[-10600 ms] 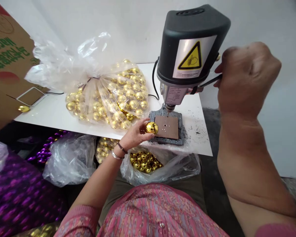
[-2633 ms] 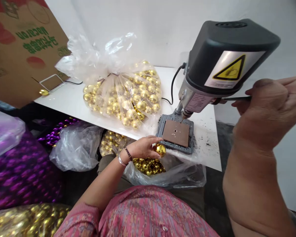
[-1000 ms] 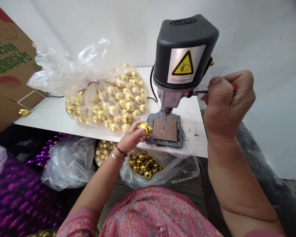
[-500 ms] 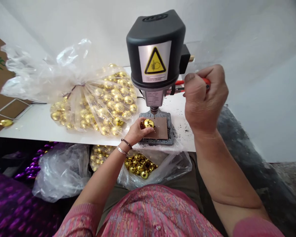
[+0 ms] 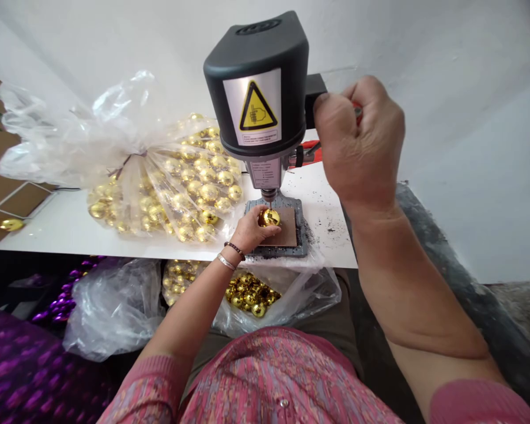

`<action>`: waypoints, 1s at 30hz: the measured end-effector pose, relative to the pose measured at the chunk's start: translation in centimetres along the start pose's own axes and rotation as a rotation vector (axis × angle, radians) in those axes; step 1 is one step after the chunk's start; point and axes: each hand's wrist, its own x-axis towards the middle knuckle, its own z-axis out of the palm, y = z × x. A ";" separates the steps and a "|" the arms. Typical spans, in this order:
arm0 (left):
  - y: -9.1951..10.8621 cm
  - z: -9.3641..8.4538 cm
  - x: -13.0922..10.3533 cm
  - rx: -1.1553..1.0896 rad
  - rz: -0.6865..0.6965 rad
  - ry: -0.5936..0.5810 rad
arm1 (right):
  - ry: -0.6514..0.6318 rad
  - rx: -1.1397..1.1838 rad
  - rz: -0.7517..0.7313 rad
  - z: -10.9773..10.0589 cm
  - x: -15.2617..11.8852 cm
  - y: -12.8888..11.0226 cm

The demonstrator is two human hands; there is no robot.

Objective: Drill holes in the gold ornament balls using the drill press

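A shiny gold mirrored ball (image 5: 272, 218) is pinched between the thumb and fingers of my left hand (image 5: 252, 228). It sits over the brown board (image 5: 287, 231) on the grey base (image 5: 298, 207) of a small drill press (image 5: 256, 88). The chuck (image 5: 269, 194) and its thin bit stand right above the ball; whether the tip touches it I cannot tell. My right hand (image 5: 362, 147) is wrapped round the red-ended feed handle (image 5: 357, 112) on the press's right side, its fingers closed.
A tied clear bag of gold balls (image 5: 203, 176) stands left of the press. On my lap lies an open plastic bag (image 5: 309, 294) with more gold balls (image 5: 251, 294). Dark shavings (image 5: 327, 221) litter the white table (image 5: 194, 251). Purple shiny material (image 5: 26, 365) is at lower left.
My left hand has moved the gold ball right and slightly up, under the bit. My right hand has shifted up and a little left with the feed handle.
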 end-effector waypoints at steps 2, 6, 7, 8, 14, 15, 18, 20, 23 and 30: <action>0.0 0.2 0.3 -0.020 -0.006 -0.020 | -0.018 -0.030 0.022 0.1 1.0 -0.2; -0.4 0.5 0.7 -0.064 -0.019 -0.088 | -0.069 -0.030 0.041 0.2 2.1 -0.3; -0.5 0.5 0.7 -0.072 -0.020 -0.102 | -0.078 -0.014 0.042 0.2 2.2 -0.3; -0.5 0.6 0.7 -0.076 -0.019 -0.113 | -0.082 0.005 0.040 0.2 2.3 -0.2; -0.1 0.3 0.0 0.023 0.019 -0.080 | -0.061 0.109 0.020 0.5 1.7 0.6; 0.0 0.2 -0.1 0.039 0.021 -0.076 | -0.056 0.115 0.014 0.5 1.6 0.7; 0.2 0.1 -0.1 0.087 0.045 -0.083 | -0.055 0.126 0.006 0.5 1.3 0.9; 0.0 0.1 0.0 0.103 0.090 -0.090 | -0.056 0.131 0.001 0.5 1.2 0.9; -0.5 0.0 0.1 0.086 0.133 -0.113 | -0.049 0.137 0.000 0.5 1.1 0.9; -0.9 -0.3 0.0 0.055 0.195 -0.142 | -0.043 0.155 -0.013 0.6 1.1 1.2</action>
